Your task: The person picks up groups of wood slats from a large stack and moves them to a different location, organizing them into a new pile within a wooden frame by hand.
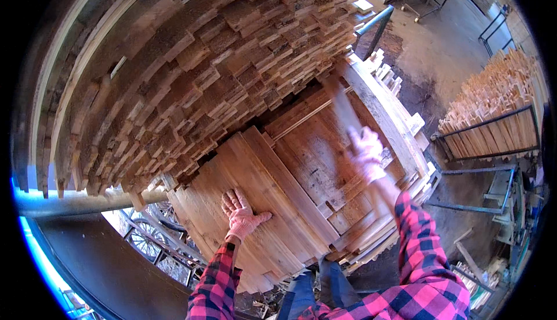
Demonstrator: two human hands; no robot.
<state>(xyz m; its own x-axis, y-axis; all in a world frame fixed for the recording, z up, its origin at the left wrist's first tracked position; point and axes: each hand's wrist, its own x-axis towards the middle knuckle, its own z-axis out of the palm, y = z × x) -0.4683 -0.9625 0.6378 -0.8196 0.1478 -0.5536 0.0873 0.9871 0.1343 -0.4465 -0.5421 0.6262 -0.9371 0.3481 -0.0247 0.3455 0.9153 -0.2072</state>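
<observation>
My left hand (241, 214), in what looks like a pale glove, lies flat with fingers spread on a panel of joined wooden boards (272, 221). To the right, my right hand (368, 153) is closed around one end of a long flat strip (343, 106), smeared by motion; its exact kind cannot be told. The strip points away from me over a lower stack of wooden boards (313, 157), whose top is dusted with pale powder. A narrow plank edge (287, 183) separates the raised panel from this lower surface.
A tall stack of wooden slats (203, 70) rises along the far left side. At right stands a metal-framed rack (493, 128) full of upright wood strips. A blue metal frame (476, 189) is nearer, and a large pipe (87, 203) runs at left.
</observation>
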